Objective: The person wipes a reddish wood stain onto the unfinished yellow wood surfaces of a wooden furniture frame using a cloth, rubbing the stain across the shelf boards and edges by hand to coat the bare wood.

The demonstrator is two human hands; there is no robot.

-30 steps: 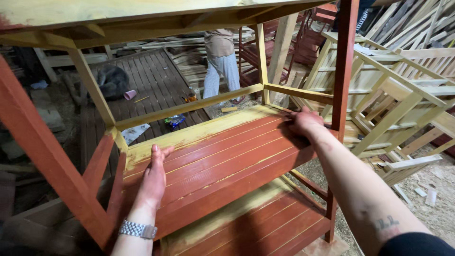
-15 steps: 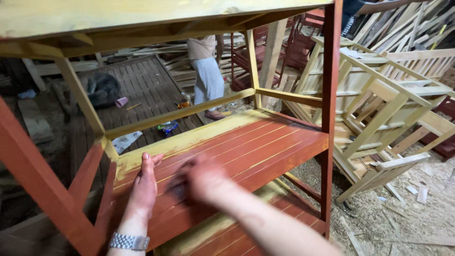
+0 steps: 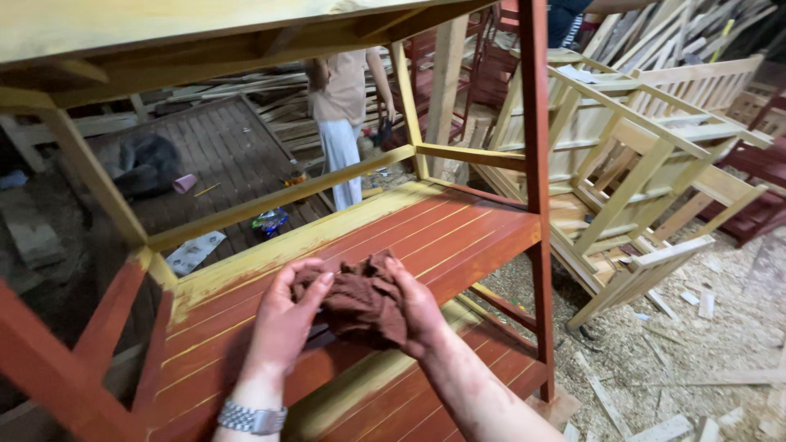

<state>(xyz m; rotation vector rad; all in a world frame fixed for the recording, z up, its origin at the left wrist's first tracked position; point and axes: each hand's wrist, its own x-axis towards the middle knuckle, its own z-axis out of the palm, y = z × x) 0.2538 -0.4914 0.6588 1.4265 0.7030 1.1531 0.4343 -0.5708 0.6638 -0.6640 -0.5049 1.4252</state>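
Observation:
A crumpled, red-brown stained rag [image 3: 360, 299] is gripped between both of my hands above the middle slatted shelf [image 3: 458, 237] of a wooden rack. My left hand [image 3: 282, 319], with a metal watch on its wrist, grips the rag's left side. My right hand [image 3: 417, 307], smeared with reddish stain, holds the right side. The shelf is stained red-brown with a yellow unstained strip along its far edge. A lower slatted shelf [image 3: 409, 401] shows below my arms.
The rack has a red post [image 3: 536, 188] at the right and yellow rails at the back. A person in white trousers [image 3: 340, 123] stands behind it. Unpainted wooden frames [image 3: 639, 164] lie stacked at the right, on a floor strewn with sawdust and offcuts.
My right hand came back from the shelf's far right corner with the rag. My left hand lifted off the shelf, and both now hold the rag together.

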